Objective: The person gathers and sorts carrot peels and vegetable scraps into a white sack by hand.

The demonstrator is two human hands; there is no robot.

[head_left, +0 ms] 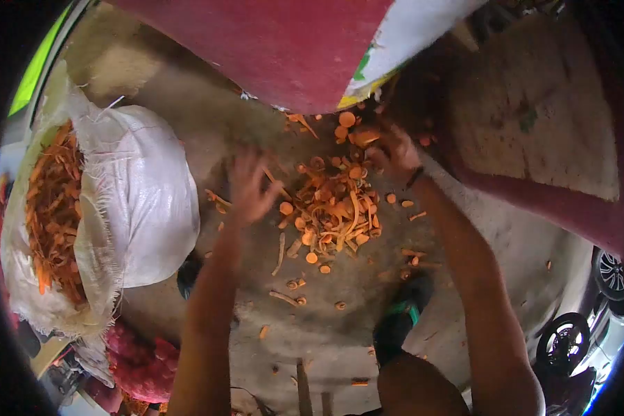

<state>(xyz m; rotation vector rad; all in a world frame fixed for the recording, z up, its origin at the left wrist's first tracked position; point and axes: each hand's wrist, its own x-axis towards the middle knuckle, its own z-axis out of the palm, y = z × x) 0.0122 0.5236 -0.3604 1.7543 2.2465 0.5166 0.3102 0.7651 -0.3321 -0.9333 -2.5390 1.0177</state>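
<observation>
A heap of orange carrot scraps (pixel 336 208), with round slices, end pieces and peelings, lies on the concrete floor. My left hand (pixel 251 186) is just left of the heap, low over the floor, with its fingers spread and slightly blurred. Beside it lies a thin carrot strip (pixel 276 182). My right hand (pixel 396 154), with a dark band at the wrist, is at the upper right of the heap. Its fingers curl in around carrot pieces (pixel 365 138), partly hidden by the hand. Two round carrot slices (pixel 347 119) lie just beyond.
On the left stands an open white woven sack (pixel 145 194) full of carrot scraps (pixel 54 208). A red and white panel (pixel 284 48) hangs over the far side. A board with a red edge (pixel 534 111) is at right. Red mesh bags (pixel 139 364) and wheels (pixel 564 343) sit near the edges.
</observation>
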